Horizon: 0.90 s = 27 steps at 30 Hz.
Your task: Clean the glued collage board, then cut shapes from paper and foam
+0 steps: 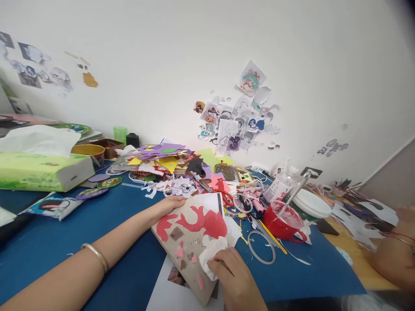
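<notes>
A grey cardboard sheet (194, 259) lies tilted in front of me, with red paper cutouts (215, 223) and several small pink and brown scraps (180, 250) on it. My left hand (168, 206) grips its upper left edge, the fingers partly hidden. My right hand (235, 274) is closed on a crumpled white tissue (210, 252), which touches the sheet's right part beside the red shapes. Underneath the cardboard lies a printed white page (162, 287). White paper with a dark stripe (212, 203) sits at the sheet's far end.
Behind are a pile of coloured paper (162, 157), red-handled scissors (227, 198) and white shreds (180, 186). On the right stand a red mug (282, 222), a clear bottle (277, 185) and a tape ring (261, 247). A tissue pack (32, 170) is left. Another person's arm (394, 255) shows far right.
</notes>
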Each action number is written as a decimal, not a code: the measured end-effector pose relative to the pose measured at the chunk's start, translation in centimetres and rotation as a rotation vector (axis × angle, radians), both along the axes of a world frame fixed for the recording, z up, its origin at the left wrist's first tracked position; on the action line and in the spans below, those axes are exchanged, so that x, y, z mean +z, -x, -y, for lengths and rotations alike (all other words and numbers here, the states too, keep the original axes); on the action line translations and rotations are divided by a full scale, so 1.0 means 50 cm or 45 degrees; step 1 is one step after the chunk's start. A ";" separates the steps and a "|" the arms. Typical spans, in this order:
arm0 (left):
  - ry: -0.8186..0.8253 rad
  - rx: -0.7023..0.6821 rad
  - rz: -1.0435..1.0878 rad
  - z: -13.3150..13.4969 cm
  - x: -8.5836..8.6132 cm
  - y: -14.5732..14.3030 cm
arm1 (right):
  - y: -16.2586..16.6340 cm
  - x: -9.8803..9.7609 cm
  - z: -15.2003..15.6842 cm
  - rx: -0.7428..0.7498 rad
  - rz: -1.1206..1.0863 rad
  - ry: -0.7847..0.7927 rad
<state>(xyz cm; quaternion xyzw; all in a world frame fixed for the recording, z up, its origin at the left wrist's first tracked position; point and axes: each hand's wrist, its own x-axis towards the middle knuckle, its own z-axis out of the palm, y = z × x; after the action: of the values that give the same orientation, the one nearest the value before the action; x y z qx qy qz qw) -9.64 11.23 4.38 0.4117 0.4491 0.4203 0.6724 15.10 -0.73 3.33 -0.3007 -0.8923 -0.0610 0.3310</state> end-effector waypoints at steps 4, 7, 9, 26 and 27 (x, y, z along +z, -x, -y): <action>0.014 0.010 0.008 -0.003 -0.004 0.000 | 0.057 0.020 -0.010 -0.005 -0.199 0.017; 0.011 0.009 0.015 -0.007 -0.007 0.001 | 0.070 0.041 -0.030 -0.027 -0.257 -0.065; 0.006 0.012 0.010 -0.010 -0.008 0.002 | 0.056 0.054 -0.043 -0.054 -0.293 -0.083; 0.017 -0.004 -0.011 0.003 0.000 -0.002 | -0.012 -0.012 -0.036 0.008 -0.156 0.335; 0.020 -0.001 -0.005 0.002 0.000 -0.002 | -0.016 -0.001 -0.044 0.013 -0.217 0.447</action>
<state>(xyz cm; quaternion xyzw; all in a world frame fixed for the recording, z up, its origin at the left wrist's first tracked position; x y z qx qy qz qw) -9.56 11.14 4.38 0.4077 0.4535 0.4156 0.6749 15.88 1.49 3.28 -0.3533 -0.8595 0.1229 0.3483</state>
